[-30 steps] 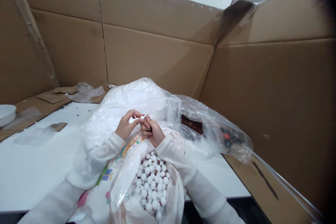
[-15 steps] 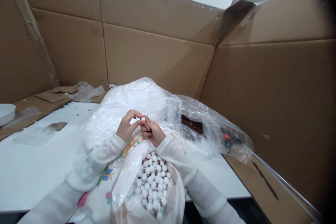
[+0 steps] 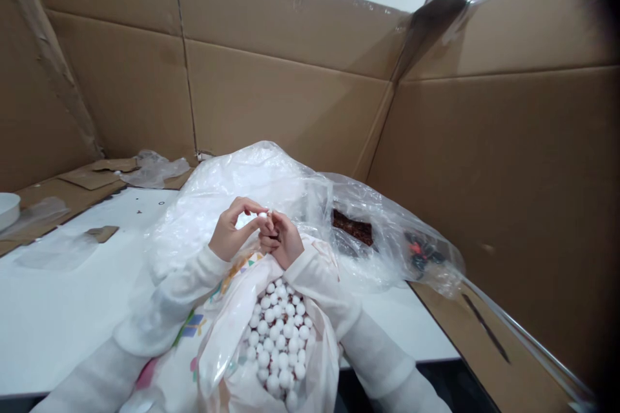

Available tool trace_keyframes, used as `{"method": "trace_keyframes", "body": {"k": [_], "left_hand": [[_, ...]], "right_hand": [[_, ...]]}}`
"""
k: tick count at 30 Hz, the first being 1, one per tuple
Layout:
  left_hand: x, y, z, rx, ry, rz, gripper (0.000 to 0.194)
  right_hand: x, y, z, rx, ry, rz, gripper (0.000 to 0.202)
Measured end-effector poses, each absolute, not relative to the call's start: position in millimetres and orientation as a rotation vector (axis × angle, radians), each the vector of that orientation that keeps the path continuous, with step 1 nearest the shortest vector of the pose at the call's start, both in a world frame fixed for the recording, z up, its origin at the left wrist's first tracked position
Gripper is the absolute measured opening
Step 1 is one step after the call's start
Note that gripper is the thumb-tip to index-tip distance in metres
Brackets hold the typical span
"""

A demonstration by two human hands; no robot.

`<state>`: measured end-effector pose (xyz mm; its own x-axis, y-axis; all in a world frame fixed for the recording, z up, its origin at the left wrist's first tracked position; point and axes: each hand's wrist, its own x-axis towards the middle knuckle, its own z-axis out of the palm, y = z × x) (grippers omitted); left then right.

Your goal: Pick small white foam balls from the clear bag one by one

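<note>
Head view: left hand [image 3: 230,232] pinches a white ball [image 3: 262,215]; right hand [image 3: 287,242] curls beside it, grip unclear; bag [image 3: 220,352] of balls [image 3: 283,359] below.

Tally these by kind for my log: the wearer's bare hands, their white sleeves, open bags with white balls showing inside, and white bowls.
Bare hands: 2 (left hand, right hand)
White sleeves: 2 (left sleeve, right sleeve)
Open bag with white balls inside: 1
White bowl, cut by the frame: 1
Total: 6
</note>
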<state>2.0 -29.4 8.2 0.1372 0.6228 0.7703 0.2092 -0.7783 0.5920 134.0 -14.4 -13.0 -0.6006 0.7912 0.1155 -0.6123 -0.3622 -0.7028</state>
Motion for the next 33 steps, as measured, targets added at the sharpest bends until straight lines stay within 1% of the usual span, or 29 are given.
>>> {"method": "trace_keyframes", "body": {"k": [2,4,5,7,10,12,14,17,19,21,28,33], "left_hand": [[2.5,-36.3,14.6,2.191,0.664,1.514,0.026],[2.8,-40.6,17.8,2.314,0.562,1.328,0.039],[2.5,-41.0,17.8,2.345,0.557,1.286,0.045],[0.0,-37.1,15.1,2.315,0.659,1.354,0.050],[-10.2,-22.1,6.8,2.123,1.035,1.590,0.046],[-19.9,-10.1,-0.1,2.048,1.357,1.658,0.044],[-28.7,0.1,-7.8,2.124,1.645,1.559,0.038],[-35.9,8.6,-19.3,2.390,1.918,1.176,0.024],[-36.8,10.4,-25.1,2.510,1.994,0.959,0.020],[-36.6,10.7,-28.3,2.554,2.008,0.844,0.020],[-38.2,12.1,-31.1,2.578,1.989,0.845,0.017],[-38.5,13.5,-37.0,2.620,2.048,0.794,0.022]], "right_hand": [[134.4,-10.3,-16.0,-0.314,-0.814,1.940,0.018],[134.8,-7.2,-18.1,-0.374,-0.735,1.867,0.008],[135.0,-6.5,-18.6,-0.399,-0.708,1.853,0.005],[135.2,-6.7,-18.3,-0.405,-0.685,1.864,0.007],[135.4,-9.4,-15.8,-0.374,-0.699,1.885,0.010],[135.3,-10.8,-14.7,-0.390,-0.720,1.876,0.009],[134.9,-11.3,-14.8,-0.402,-0.733,1.850,0.012],[134.0,-10.9,-17.1,-0.394,-0.742,1.809,0.017],[133.4,-10.3,-19.1,-0.390,-0.745,1.794,0.019],[132.9,-9.8,-20.5,-0.385,-0.747,1.781,0.019],[134.6,-12.4,-15.1,-0.416,-0.814,1.813,0.019],[137.2,-15.0,-12.3,-0.345,-0.829,1.847,0.022]]}}
